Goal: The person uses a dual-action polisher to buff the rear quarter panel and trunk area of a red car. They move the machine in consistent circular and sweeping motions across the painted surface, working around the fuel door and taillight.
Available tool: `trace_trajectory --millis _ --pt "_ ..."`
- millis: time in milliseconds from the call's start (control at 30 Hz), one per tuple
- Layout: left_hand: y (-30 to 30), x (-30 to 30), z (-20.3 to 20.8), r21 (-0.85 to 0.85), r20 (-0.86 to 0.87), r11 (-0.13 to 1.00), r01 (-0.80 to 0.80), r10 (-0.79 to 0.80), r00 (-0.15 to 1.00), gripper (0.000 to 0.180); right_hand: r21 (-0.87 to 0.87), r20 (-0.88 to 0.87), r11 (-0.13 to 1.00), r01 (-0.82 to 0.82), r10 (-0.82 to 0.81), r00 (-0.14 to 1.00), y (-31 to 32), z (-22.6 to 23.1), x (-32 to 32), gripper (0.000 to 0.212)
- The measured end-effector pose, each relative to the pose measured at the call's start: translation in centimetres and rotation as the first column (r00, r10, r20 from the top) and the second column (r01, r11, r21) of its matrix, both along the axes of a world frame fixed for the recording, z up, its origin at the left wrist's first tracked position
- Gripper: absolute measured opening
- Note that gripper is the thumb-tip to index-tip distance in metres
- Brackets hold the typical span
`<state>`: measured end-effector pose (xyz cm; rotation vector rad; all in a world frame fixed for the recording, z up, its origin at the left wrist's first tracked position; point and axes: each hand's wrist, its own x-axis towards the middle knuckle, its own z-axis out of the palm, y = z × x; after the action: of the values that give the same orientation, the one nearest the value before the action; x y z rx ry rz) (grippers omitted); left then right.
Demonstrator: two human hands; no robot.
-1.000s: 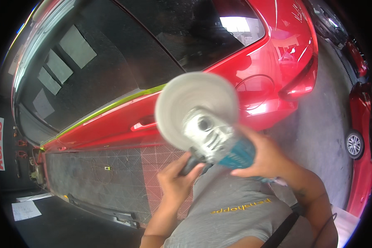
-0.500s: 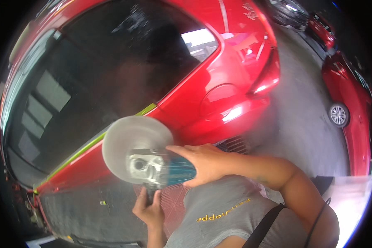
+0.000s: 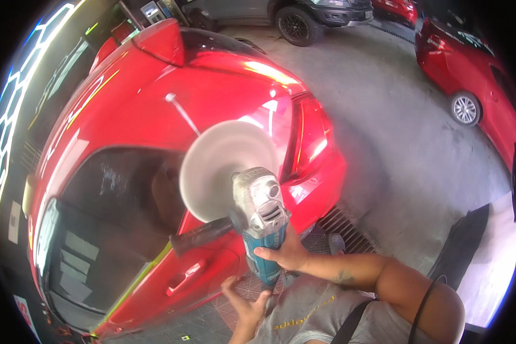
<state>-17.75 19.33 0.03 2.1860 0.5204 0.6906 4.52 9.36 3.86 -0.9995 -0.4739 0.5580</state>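
Observation:
A teal polisher with a metal head and a wide, blurred white pad is in my right hand, which wraps round its body. The pad tilts up in front of the red car's rear side; I cannot tell whether it touches the paint. A black side handle sticks out to the left with no hand on it. Just below the tool's lower end, my left hand has its thumb and fingers apart and holds nothing.
Green tape edges the car's side window, above the door handle. A floor grate lies beside the car. A grey vehicle stands beyond, another red car at right. A black cord passes over my right arm.
My left hand has let go of the side handle and dropped below the tool. The polisher has swung more upright, its pad tipping upward. My view has shifted toward the car's rear.

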Motion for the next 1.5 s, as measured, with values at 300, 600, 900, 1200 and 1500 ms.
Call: trace_trajectory --millis 300,600,900,1200,1500 --pt "-4.4 10.4 5.1 -0.553 -0.006 0.79 0.265 -0.322 0.947 0.122 0.126 -0.225 0.988 0.086 -0.056 0.973 -4.4 5.2 5.3 0.078" --pt "-8.3 16.9 11.1 -0.535 0.038 0.838 0.108 -0.104 0.994 0.098 0.172 -0.11 0.985 -0.026 0.046 0.993 -4.5 11.4 13.7 0.099" --pt "-9.3 11.1 12.7 -0.509 -0.022 0.861 0.024 -0.041 0.999 0.104 0.23 -0.031 0.962 -0.148 0.16 0.987 -3.4 12.2 10.0 0.116" --pt "-14.0 15.5 13.0 -0.632 -0.181 0.775 -0.001 -0.147 0.972 0.098 0.205 -0.175 0.975 -0.08 0.116 0.978 -8.8 10.3 14.4 0.096" --pt "-13.9 17.9 17.4 -0.595 -0.045 0.801 -0.059 0.04 0.998 0.089 0.281 0.064 0.921 -0.27 0.263 0.963 -3.9 16.6 16.8 0.103"
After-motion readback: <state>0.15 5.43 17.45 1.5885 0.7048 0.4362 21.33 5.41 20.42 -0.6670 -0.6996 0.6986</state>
